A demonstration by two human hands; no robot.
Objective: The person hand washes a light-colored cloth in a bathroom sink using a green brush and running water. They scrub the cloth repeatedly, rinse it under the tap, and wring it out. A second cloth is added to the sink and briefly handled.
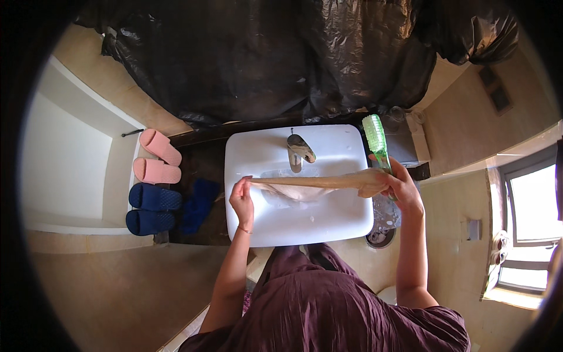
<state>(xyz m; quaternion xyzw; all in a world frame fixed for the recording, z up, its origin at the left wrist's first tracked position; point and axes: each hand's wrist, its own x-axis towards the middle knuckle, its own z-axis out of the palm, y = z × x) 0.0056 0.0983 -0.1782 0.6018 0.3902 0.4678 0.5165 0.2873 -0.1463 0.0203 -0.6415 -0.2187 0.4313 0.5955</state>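
Note:
A beige cloth (316,183) is stretched sideways above the white sink (246,226), its middle sagging toward the basin. My left hand (241,202) pinches its left end near the sink's left rim. At the other end my right hand (400,183) grips the cloth and also a green scrub brush (375,135). The brush stands up from that hand, its pale bristles showing. Behind the cloth rises a metal faucet (298,154). Some water or suds seem to lie in the basin under the cloth.
Black plastic sheeting (246,58) covers the wall behind the sink. To the left, pink slippers (158,170) and navy slippers (151,222) lie by a white shelf recess (73,141), with a blue cloth (200,205) beside them. A window (531,205) is at the right.

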